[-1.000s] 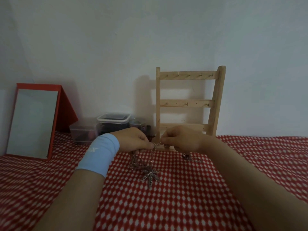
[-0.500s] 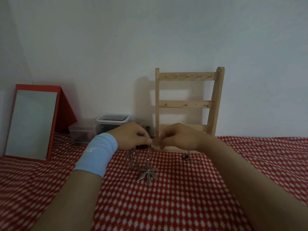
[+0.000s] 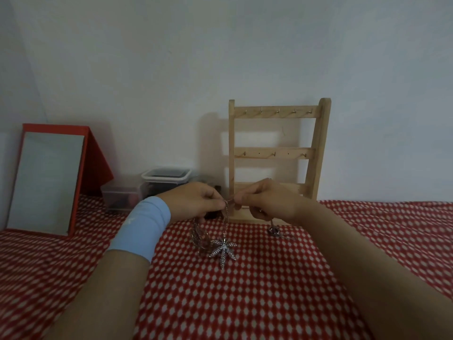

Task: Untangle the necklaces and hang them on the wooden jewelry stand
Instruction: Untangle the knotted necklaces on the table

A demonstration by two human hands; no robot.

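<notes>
Right now I'm at the untangling step. My left hand pinches the silver chain between thumb and fingertip, and my right hand pinches the same chain just beside it, with the two grips almost touching in front of the foot of the wooden jewelry stand. Below my left hand the chain drops in bunched loops to the leaf pendant, which lies on the red checked cloth. A second necklace with a small round pendant lies on the cloth under my right wrist, and I can't tell whether it is caught up with the first. No necklace hangs on the stand yet. Next, I judge, I need to ease the two pinches apart gently, find which strand crosses which, and slip one loop free without tightening the snarl.
</notes>
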